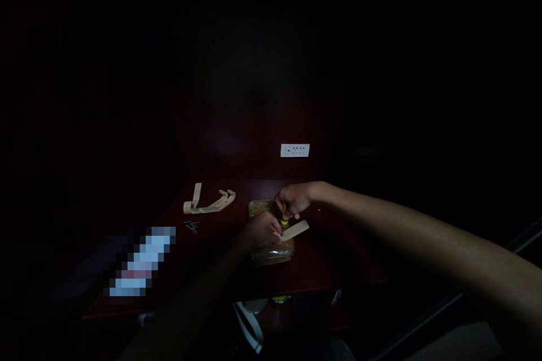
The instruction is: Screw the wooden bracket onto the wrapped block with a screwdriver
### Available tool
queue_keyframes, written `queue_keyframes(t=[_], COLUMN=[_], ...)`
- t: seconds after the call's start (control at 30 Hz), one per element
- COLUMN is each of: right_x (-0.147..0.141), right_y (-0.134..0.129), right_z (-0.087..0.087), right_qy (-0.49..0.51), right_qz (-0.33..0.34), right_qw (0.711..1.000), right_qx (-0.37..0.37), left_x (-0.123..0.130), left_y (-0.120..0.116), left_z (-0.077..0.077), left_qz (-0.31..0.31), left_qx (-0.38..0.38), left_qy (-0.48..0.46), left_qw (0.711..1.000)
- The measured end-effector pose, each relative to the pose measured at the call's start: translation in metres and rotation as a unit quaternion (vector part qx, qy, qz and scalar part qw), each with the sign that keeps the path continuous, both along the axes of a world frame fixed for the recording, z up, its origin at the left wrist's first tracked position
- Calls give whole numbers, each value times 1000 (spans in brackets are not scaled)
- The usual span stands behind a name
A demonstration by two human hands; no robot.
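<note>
My right hand [294, 200] is closed around the yellow and black handle of a screwdriver [284, 220], which points downward. Its tip meets a pale wooden piece [297, 229], near the fingers of my left hand [265, 228]. That left hand is closed on the wooden piece and presses it over a package wrapped in clear plastic [271, 254]. To the left, a pale wooden assembly with curved hook-like ends [212, 207] lies on the dark red table. Several screws [192, 227] are scattered in front of it.
A white wall socket [295, 150] is on the panel behind the dark red table [330, 271]. A blurred-out pale sheet [141, 262] lies at the table's left. Below the front edge hangs a white strap [249, 327]. The surroundings are very dark.
</note>
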State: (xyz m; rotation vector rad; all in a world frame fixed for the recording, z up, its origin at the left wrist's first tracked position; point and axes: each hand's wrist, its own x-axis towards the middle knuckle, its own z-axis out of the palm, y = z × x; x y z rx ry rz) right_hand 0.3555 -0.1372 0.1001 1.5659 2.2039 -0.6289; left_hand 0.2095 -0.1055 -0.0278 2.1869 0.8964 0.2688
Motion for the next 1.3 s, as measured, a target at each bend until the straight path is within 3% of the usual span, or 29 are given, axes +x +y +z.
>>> queue_keyframes(t=[0.13,0.27,0.53,0.83,1.07,1.3], right_x=[3,8,9,14,6,6], right_y=[-3,-3,1,10,10,16], right_z=[-1,-6,-8,-8,-3,-2], right_qy=[4,14,-8,8,24,2], right_qz=[16,11,12,-22,9,-5], right_qw=[999,998,997,1000,1000,1000], right_qx=[51,54,79,-7,8,-14], left_x=[1,2,0,-1,1,1], left_y=[3,5,-1,-3,-1,-8], left_z=[-4,-8,-1,-1,0,2], left_qz=[-5,1,17,15,-4,24], left_qx=[0,0,14,36,33,48], left_qy=[1,6,18,26,24,27], left_qw=[1000,1000,1000,999,999,998])
